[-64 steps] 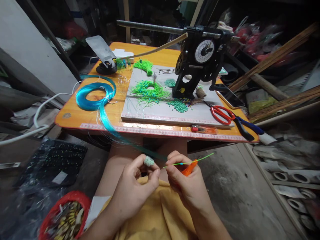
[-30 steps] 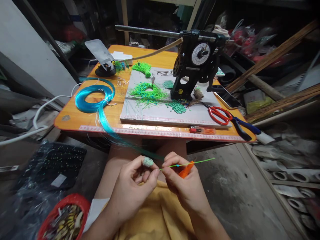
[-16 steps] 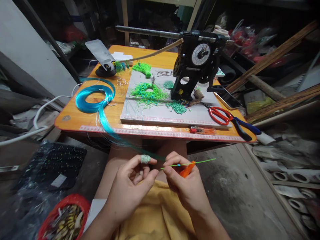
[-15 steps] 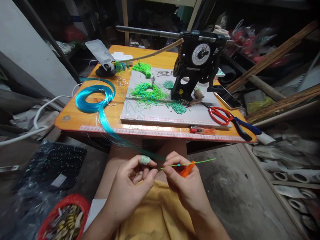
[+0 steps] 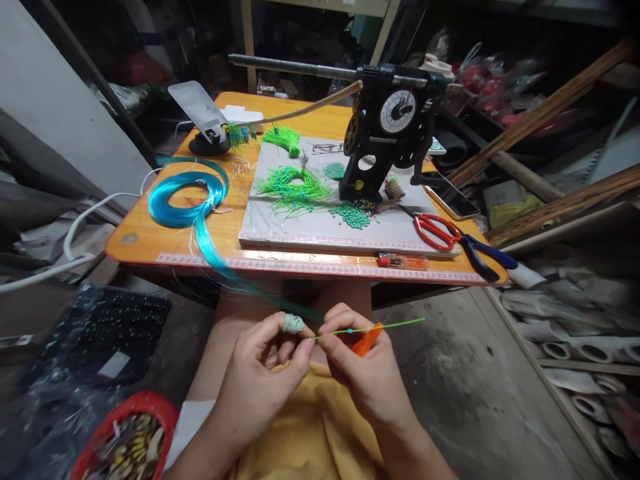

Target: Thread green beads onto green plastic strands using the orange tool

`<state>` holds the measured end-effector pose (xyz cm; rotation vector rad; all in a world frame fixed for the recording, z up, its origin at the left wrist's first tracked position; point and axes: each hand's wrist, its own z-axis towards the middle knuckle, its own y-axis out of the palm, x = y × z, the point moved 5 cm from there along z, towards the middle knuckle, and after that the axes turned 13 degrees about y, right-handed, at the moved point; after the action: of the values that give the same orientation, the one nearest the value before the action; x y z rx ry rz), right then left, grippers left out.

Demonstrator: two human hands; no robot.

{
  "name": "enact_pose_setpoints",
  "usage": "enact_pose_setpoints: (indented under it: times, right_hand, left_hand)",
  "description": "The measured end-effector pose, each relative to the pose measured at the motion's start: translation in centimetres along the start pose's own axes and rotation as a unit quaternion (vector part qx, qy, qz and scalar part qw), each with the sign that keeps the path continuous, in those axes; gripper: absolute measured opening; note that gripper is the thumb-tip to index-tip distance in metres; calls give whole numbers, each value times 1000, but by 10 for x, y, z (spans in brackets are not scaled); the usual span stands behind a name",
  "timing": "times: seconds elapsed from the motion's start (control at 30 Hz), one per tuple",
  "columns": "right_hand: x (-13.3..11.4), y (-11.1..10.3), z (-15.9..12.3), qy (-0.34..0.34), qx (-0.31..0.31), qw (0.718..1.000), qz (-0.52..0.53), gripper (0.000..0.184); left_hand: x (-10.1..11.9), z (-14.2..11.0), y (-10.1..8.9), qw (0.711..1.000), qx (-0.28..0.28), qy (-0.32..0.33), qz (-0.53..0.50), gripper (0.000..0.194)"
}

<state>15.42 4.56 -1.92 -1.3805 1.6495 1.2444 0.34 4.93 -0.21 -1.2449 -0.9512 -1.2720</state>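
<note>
Over my lap, my right hand [image 5: 367, 373] pinches a thin green strand [image 5: 395, 325] that carries a small blue bead [image 5: 350, 331]; an orange tool [image 5: 365, 340] sits in the same hand under the strand. My left hand [image 5: 260, 380] is close beside it, thumb and forefinger closed at the strand's left end. The forefinger wears a pale green wrapped cap [image 5: 293, 324]. Blue fibres [image 5: 210, 240] trail from the table down toward my hands.
An orange table [image 5: 150, 240] holds a grey board [image 5: 400, 230], a blue fibre coil [image 5: 185, 200], green strands [image 5: 295, 187], green beads [image 5: 353, 215], a black winder with a dial [image 5: 390, 127], red scissors [image 5: 440, 230], a phone [image 5: 450, 195]. A red basket [image 5: 125, 433] sits lower left.
My hands have stayed over my lap with only small finger movements; the blue bead has slid slightly left along the strand. The view has shifted a little.
</note>
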Motion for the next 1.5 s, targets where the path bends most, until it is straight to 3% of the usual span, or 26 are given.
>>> enact_pose_setpoints:
  times: [0.2, 0.33, 0.47, 0.63, 1.1, 1.27, 1.4, 1.5]
  right_hand:
    - [-4, 0, 2, -36, 17, 999, -8, 16]
    - [-6, 3, 2, -53, 5, 999, -9, 16]
    - [-5, 3, 3, -53, 11, 999, -1, 13]
    - [-7, 7, 3, -32, -12, 999, 23, 14]
    - [-11, 7, 2, -23, 9, 1000, 18, 20]
    - [-10, 8, 1, -20, -1, 1000, 16, 18]
    - [-8, 8, 1, -4, -20, 1000, 22, 18]
    - [-4, 7, 1, 36, -42, 998, 30, 21]
  left_hand:
    - [-1, -3, -4, 997, 71, -32, -5, 7]
    - [0, -4, 0, 998, 57, 1, -23, 4]
    - [-2, -7, -1, 994, 96, -30, -33, 5]
    - [1, -7, 1, 995, 88, -26, -33, 7]
    - [2, -10, 1, 993, 103, -42, -30, 5]
    - [-6, -11, -3, 995, 78, -45, -32, 10]
    - [-10, -7, 1, 996, -32, -37, -71, 19]
    - [-11, -5, 6, 987, -48, -61, -140, 28]
